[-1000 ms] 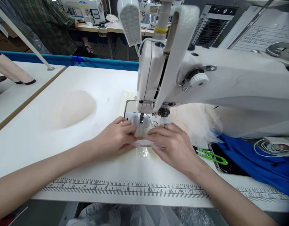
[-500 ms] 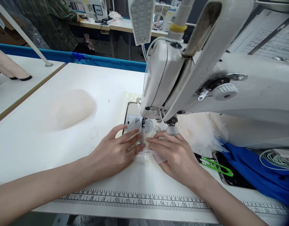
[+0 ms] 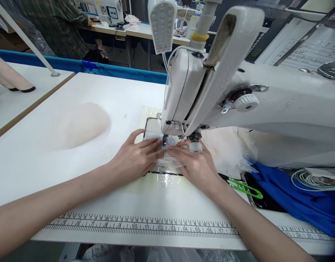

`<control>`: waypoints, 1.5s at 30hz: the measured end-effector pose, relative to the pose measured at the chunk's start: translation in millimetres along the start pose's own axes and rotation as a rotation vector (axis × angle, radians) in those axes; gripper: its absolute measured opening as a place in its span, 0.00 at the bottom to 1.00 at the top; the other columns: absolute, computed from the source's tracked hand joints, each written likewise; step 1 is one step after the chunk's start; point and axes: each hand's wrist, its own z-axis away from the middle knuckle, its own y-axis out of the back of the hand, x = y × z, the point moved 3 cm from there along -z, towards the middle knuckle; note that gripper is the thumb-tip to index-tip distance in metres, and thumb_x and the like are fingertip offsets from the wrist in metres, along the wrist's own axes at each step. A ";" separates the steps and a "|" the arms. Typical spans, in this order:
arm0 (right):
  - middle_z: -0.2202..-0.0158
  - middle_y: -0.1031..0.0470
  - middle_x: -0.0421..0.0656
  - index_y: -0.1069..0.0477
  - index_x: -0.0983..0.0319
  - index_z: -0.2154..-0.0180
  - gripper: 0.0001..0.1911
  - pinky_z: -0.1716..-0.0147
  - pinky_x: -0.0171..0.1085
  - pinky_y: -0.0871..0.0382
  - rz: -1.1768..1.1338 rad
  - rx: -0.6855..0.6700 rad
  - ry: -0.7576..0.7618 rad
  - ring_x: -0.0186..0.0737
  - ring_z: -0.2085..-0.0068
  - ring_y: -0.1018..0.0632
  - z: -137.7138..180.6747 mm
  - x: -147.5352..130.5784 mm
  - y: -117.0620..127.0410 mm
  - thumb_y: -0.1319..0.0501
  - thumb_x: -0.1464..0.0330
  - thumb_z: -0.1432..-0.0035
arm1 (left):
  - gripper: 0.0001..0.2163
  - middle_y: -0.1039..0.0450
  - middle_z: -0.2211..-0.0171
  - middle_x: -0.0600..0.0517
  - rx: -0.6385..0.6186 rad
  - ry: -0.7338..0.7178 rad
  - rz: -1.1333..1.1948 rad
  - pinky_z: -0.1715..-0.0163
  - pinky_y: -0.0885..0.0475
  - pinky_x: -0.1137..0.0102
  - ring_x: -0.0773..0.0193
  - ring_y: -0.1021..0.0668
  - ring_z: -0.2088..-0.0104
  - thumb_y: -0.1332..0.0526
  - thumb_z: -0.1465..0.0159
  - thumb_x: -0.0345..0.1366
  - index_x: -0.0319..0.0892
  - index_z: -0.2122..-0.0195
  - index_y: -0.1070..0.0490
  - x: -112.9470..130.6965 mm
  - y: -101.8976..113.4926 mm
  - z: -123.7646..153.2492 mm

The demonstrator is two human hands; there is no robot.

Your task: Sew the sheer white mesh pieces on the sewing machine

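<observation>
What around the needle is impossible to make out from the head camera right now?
Head view: needle tip, tiny and shadowed under the machine head.
Head view: sheer piece, near transparent, edges covered by the left hand and right hand.
Head view: dark phone, far end under the blue cloth.

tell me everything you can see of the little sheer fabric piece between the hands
The sheer fabric piece is small, whitish and see-through, thin and soft-looking, slightly crumpled. It lies low on the bed of the white sewing machine, just in front of the needle. The left hand presses on its left side and the right hand on its right, both with fingers stretched out, covering much of it. Its full outline cannot be made out.
</observation>
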 end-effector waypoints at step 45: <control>0.56 0.19 0.39 0.22 0.59 0.60 0.13 0.53 0.42 0.31 -0.165 0.034 -0.009 0.40 0.56 0.21 9.2 -11.3 3.0 0.41 0.78 0.42 | 0.12 0.23 0.51 0.48 0.031 -0.076 -0.121 0.54 0.39 0.62 0.58 0.25 0.48 0.43 0.32 0.30 0.42 0.49 0.28 17.1 14.2 2.5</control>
